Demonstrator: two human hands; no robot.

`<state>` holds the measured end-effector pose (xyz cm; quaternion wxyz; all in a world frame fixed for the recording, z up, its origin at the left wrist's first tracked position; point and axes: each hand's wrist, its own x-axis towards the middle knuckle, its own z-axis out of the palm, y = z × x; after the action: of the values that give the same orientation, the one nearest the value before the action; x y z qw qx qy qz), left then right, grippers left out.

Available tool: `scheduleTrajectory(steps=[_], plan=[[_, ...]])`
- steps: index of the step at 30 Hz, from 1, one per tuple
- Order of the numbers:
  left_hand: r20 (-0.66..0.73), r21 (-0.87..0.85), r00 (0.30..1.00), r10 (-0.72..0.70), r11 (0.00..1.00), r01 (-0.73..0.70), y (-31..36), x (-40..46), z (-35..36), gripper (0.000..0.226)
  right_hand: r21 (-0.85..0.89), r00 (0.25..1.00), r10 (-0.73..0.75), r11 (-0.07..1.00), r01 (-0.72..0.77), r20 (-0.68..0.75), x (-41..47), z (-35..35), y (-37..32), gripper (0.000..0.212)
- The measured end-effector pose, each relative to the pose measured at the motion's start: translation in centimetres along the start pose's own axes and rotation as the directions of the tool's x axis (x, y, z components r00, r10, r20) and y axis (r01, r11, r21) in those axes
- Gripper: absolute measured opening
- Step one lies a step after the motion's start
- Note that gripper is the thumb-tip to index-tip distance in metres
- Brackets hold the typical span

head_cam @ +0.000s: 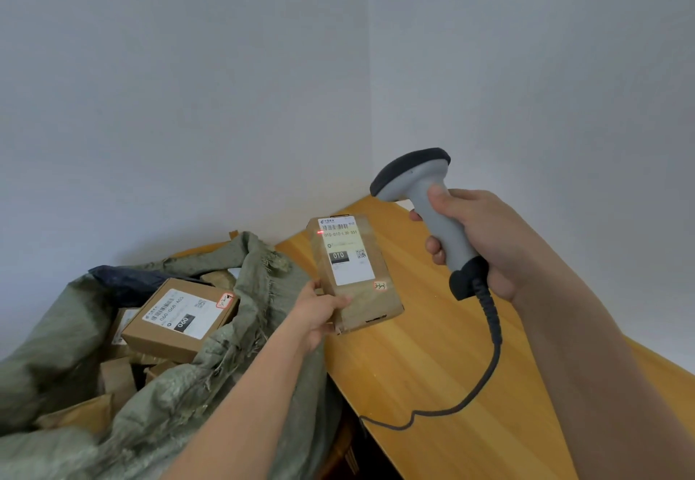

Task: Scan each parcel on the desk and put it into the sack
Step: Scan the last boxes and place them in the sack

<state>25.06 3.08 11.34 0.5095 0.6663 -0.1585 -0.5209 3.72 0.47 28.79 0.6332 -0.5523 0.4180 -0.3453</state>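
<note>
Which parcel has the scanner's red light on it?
The brown cardboard parcel labelled 010, held up over the wooden desk by the left hand. The 060 parcel and other boxes lie in the green woven sack, unlit.

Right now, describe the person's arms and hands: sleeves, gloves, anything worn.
Both forearms are bare as far as the frame shows, with no sleeves in view. The left hand and right hand wear no gloves. No rings, watch or wristband are visible on either.
</note>
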Motion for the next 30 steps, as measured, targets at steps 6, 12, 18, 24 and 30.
scheduleTrajectory(steps=[6,12,18,24,30], plan=[[-0.006,-0.019,1.000,-0.007,1.000,0.007,-0.2,0.2,0.7,0.066,0.009,0.999,-0.031,0.999,0.031,-0.019,-1.6,-0.8,-1.2,0.035],[-0.010,-0.022,1.000,-0.022,1.000,0.022,-0.3,0.6,1.8,0.058,0.012,0.998,-0.048,0.999,0.048,-0.042,-2.4,-2.3,-1.8,0.034],[0.005,-0.025,0.999,-0.050,0.998,0.050,-0.3,1.2,2.7,0.048,0.002,0.998,-0.056,0.998,0.056,-0.036,-2.4,-3.4,-2.1,0.033],[-0.008,-0.053,0.998,-0.060,0.997,0.060,-0.1,1.6,2.8,0.047,-0.021,0.998,-0.060,0.998,0.060,0.002,-1.8,-3.6,-2.1,0.035],[-0.037,-0.074,0.998,-0.056,0.996,0.053,0.1,1.4,2.0,0.049,-0.044,0.997,-0.063,0.997,0.065,0.053,-0.9,-3.2,-2.2,0.038]])
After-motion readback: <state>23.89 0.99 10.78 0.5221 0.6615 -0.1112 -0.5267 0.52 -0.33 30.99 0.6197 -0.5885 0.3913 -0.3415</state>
